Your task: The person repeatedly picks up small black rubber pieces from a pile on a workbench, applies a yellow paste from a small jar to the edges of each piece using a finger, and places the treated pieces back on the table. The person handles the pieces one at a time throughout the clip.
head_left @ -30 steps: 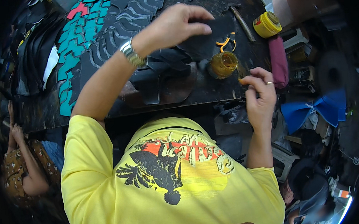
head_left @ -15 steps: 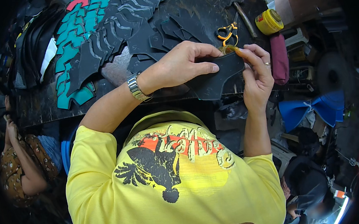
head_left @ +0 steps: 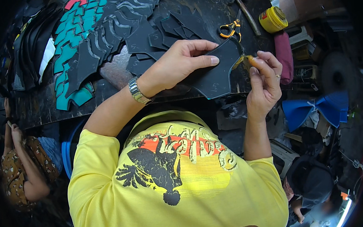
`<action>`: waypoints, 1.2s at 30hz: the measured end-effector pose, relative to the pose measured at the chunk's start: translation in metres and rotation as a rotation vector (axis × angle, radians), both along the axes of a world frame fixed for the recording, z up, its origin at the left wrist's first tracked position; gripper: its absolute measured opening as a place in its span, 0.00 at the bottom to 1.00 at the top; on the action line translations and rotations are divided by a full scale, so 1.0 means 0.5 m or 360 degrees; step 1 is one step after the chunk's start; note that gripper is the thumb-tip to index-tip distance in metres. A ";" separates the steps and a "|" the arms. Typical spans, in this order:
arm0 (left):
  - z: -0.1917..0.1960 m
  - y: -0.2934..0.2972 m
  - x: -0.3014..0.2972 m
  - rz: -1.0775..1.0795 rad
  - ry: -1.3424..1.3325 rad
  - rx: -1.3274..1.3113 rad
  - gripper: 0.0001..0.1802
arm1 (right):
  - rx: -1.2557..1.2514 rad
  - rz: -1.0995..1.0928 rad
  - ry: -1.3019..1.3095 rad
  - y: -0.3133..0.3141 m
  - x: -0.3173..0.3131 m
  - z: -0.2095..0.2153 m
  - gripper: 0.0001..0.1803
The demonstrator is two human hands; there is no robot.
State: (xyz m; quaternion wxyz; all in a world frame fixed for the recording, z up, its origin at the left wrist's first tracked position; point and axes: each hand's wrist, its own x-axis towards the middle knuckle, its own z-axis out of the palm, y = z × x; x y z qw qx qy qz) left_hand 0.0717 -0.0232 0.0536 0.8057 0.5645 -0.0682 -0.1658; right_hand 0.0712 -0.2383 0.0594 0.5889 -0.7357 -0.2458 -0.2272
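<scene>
My left hand is closed on the upper left edge of a black cut sheet piece with curved edges and faint pale marks. Its thumb lies on top of the piece and the fingers go underneath. My right hand is beside the piece's right edge, fingers bent but apart. Its index fingertip is coated yellow-brown. Shiny yellowish, glue-like stuff lies between that fingertip and the edge; its exact kind is unclear.
Beyond my hands lie orange-handled scissors, a hammer, a yellow tub and a maroon roll. Overlapping black pieces and teal pieces cover the table's left. Another person sits at far left.
My right hand has moved slightly right and down along the piece's edge, apart from my left hand. The piece has turned and more of its face shows.
</scene>
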 end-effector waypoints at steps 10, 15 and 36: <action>0.008 -0.010 -0.014 0.0035 -0.0026 -0.0141 0.18 | -0.0324 -0.0055 -0.0057 0.022 -0.009 -0.017 0.22; 0.006 -0.009 -0.008 0.0056 0.0031 -0.0214 0.19 | -0.0493 -0.0065 -0.0239 0.021 -0.011 -0.025 0.24; 0.022 0.064 0.171 0.0574 -0.0072 -0.0068 0.23 | 0.0016 0.0176 0.0012 -0.053 0.017 -0.071 0.30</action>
